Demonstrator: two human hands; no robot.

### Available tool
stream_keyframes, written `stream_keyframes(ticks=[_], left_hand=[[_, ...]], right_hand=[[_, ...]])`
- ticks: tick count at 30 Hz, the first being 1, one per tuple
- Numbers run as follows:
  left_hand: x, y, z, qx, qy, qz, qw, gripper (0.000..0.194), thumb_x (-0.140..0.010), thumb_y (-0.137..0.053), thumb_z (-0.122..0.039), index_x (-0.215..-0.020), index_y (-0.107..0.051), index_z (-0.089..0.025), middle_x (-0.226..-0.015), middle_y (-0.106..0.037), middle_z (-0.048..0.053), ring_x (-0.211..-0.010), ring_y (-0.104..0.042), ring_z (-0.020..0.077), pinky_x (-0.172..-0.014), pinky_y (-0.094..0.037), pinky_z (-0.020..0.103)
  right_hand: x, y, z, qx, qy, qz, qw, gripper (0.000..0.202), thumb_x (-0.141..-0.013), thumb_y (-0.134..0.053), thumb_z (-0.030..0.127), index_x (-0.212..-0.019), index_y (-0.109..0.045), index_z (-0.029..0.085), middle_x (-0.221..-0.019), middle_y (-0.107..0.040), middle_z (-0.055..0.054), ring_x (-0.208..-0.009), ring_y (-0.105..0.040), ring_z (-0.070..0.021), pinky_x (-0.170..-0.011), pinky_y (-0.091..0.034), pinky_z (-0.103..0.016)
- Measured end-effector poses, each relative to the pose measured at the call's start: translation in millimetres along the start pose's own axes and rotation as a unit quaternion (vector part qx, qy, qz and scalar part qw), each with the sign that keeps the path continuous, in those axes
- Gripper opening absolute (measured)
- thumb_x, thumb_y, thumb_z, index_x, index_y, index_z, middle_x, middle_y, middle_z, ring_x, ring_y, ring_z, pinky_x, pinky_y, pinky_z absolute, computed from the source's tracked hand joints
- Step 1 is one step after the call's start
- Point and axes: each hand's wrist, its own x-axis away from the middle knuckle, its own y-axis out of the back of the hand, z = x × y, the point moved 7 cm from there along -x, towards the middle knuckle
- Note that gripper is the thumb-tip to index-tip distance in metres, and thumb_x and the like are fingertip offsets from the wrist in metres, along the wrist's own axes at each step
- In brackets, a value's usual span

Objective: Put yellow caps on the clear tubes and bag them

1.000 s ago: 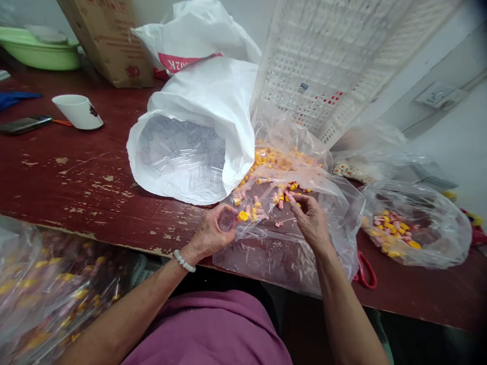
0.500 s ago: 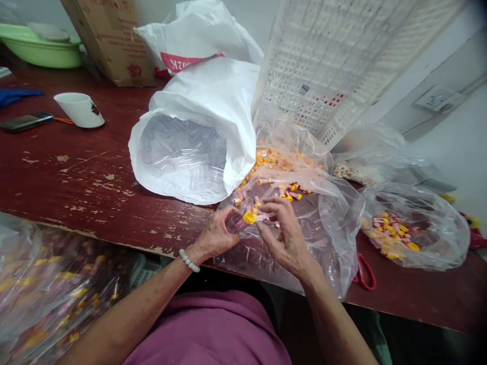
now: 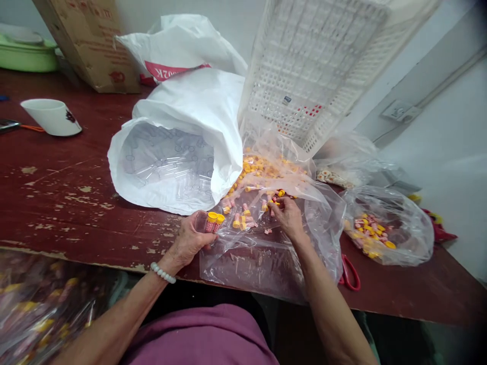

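My left hand (image 3: 192, 235) is wrapped round two small pink tubes with yellow caps (image 3: 213, 221), held upright near the table's front edge. Further right, my right hand (image 3: 287, 213) reaches down over a clear plastic bag (image 3: 251, 258), its fingertips pinched at the pieces there; what they hold is too small to make out. Loose pink pieces with yellow caps (image 3: 239, 220) lie on the plastic between my hands. Behind them is a heap of yellow-capped pieces (image 3: 262, 165). A white sack (image 3: 224, 137) lies open at the left, with clear tubes (image 3: 167, 157) inside.
A white cup (image 3: 51, 116) stands on the red table (image 3: 64, 197) at the left. Behind are a cardboard box (image 3: 95, 45) and a white crate (image 3: 304, 66). Red scissors (image 3: 350, 274) and a bag of capped pieces (image 3: 403, 233) are at the right.
My hands have moved apart. My left hand now shows two capped tubes, and my right hand has gone to the pieces on the plastic. The whole view has shifted.
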Motion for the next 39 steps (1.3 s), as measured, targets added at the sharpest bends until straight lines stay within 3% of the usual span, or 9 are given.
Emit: stream_keyframes(ticks=[6, 10, 13, 16, 20, 26, 33, 37, 39], left_hand=[[2, -8.7, -10, -0.044, -0.030, 0.004, 0.999, 0.025, -0.055, -0.065, -0.013, -0.077, -0.053, -0.015, -0.062, -0.056, -0.004, -0.050, -0.049, 0.0084, -0.041, -0.038, 0.017], [2, -15.3, -22, -0.107, -0.128, 0.014, 0.986, 0.022, -0.055, -0.060, -0.007, -0.076, -0.055, -0.015, -0.067, -0.058, -0.003, -0.060, -0.053, 0.0097, -0.054, -0.043, 0.019], [4, -20.1, -26, -0.142, -0.173, 0.023, 0.974, 0.027, -0.056, -0.058, -0.005, -0.081, -0.055, -0.014, -0.073, -0.060, -0.001, -0.067, -0.055, 0.0113, -0.061, -0.044, 0.021], [8, -23.7, -30, -0.183, -0.190, 0.032, 0.964, 0.030, -0.057, -0.057, -0.006, -0.086, -0.056, -0.015, -0.075, -0.061, 0.001, -0.066, -0.055, 0.0119, -0.060, -0.043, 0.021], [16, -27.6, -38, -0.223, -0.217, 0.047, 0.949, 0.032, -0.058, -0.057, -0.005, -0.088, -0.057, -0.015, -0.078, -0.062, 0.001, -0.067, -0.055, 0.0133, -0.061, -0.043, 0.023], [27, -35.4, -46, -0.243, -0.259, 0.075, 0.932, 0.025, -0.062, -0.055, -0.005, -0.084, -0.053, -0.016, -0.074, -0.056, 0.000, -0.065, -0.051, 0.0116, -0.061, -0.040, 0.022], [24, -34.5, -44, -0.252, -0.242, 0.069, 0.934, 0.014, -0.065, -0.056, -0.011, -0.077, -0.052, -0.015, -0.069, -0.052, -0.003, -0.062, -0.045, 0.0098, -0.058, -0.037, 0.022], [14, -26.9, -30, -0.210, -0.193, 0.074, 0.956, 0.019, -0.062, -0.060, -0.012, -0.081, -0.055, -0.015, -0.072, -0.055, -0.002, -0.064, -0.048, 0.0103, -0.058, -0.039, 0.022], [7, -15.1, -21, -0.159, -0.152, 0.059, 0.974, 0.022, -0.060, -0.061, -0.011, -0.081, -0.054, -0.015, -0.073, -0.057, -0.002, -0.065, -0.050, 0.0102, -0.059, -0.041, 0.021]], right_hand=[[1, -12, -13, 0.044, -0.023, 0.044, 0.998, 0.024, -0.079, -0.052, 0.025, -0.101, -0.058, 0.017, -0.082, -0.063, -0.007, -0.072, -0.059, -0.0185, -0.069, -0.044, -0.030], [12, -4, -4, -0.178, -0.038, 0.040, 0.983, 0.041, -0.081, -0.048, 0.036, -0.117, -0.051, 0.017, -0.070, -0.057, 0.001, -0.060, -0.055, -0.0143, -0.059, -0.046, -0.029], [34, 1, 30, -0.401, -0.049, 0.052, 0.913, 0.037, -0.082, -0.050, 0.040, -0.115, -0.048, 0.022, -0.077, -0.056, 0.002, -0.061, -0.056, -0.0109, -0.060, -0.049, -0.027], [61, 13, 83, -0.467, 0.013, 0.049, 0.883, 0.023, -0.083, -0.055, 0.035, -0.102, -0.048, 0.025, -0.078, -0.055, 0.003, -0.068, -0.057, -0.0104, -0.067, -0.050, -0.027], [85, 14, 131, -0.427, 0.091, 0.055, 0.898, 0.015, -0.084, -0.056, 0.031, -0.095, -0.049, 0.025, -0.086, -0.056, 0.000, -0.076, -0.056, -0.0117, -0.071, -0.049, -0.027], [91, 6, 141, -0.309, 0.166, 0.077, 0.933, 0.011, -0.086, -0.053, 0.029, -0.096, -0.053, 0.024, -0.090, -0.058, -0.001, -0.084, -0.056, -0.0143, -0.080, -0.046, -0.032], [111, 8, 158, -0.162, 0.282, 0.104, 0.940, 0.024, -0.082, -0.059, 0.038, -0.102, -0.062, 0.024, -0.130, -0.043, -0.008, -0.124, -0.040, -0.0246, -0.104, -0.031, -0.046], [107, -2, 147, -0.177, 0.278, 0.155, 0.931, 0.032, -0.083, -0.056, 0.042, -0.112, -0.059, 0.027, -0.135, -0.041, -0.007, -0.126, -0.038, -0.0231, -0.104, -0.033, -0.043], [85, 0, 117, -0.195, 0.224, 0.100, 0.950, 0.030, -0.090, -0.044, 0.039, -0.113, -0.058, 0.026, -0.129, -0.047, -0.007, -0.120, -0.045, -0.0205, -0.099, -0.038, -0.040]])
